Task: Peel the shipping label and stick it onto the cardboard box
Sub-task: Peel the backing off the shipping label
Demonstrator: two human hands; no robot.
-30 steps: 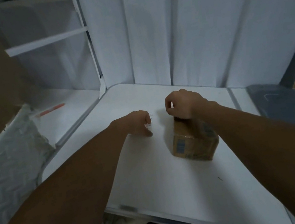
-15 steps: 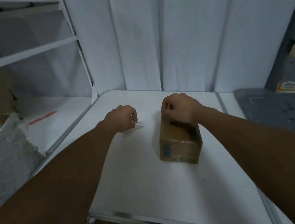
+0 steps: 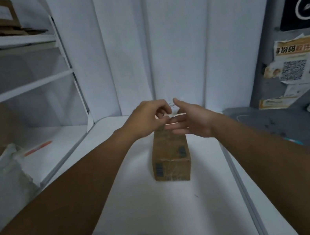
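The shipping label [image 3: 174, 112], a small white slip, is shown held in the air between the two hands, above the far end of the cardboard box [image 3: 171, 157]. The left hand [image 3: 146, 122] is curled, with thumb and forefinger pinched narrowly on the near-left edge of the slip; this pinch is judged to serve the peeling, since a thin backing is best separated at a corner by fingertip pressure. The right hand [image 3: 192, 121] is opened wide, palm turned inward and fingers [image 3: 176, 127] extended beneath and beside the pinch, so that the slip is supported from below; whether it is actually gripped by this hand cannot be told, the contact being blurred. The box is left free on the white table [image 3: 136, 203], directly below the pinch and touched by neither hand, its long axis running away from the person; it appears to have been placed there so that the label, once freed, need only be lowered onto the upper face. Printed dark patches are seen on the near end and on the upper face toward that end, and the bare part of the upper face lies nearer the pinch. The step in hand is judged to be the peel; the sticking is not yet done. A curl or self-adhesion of the freed label is the likely hazard.
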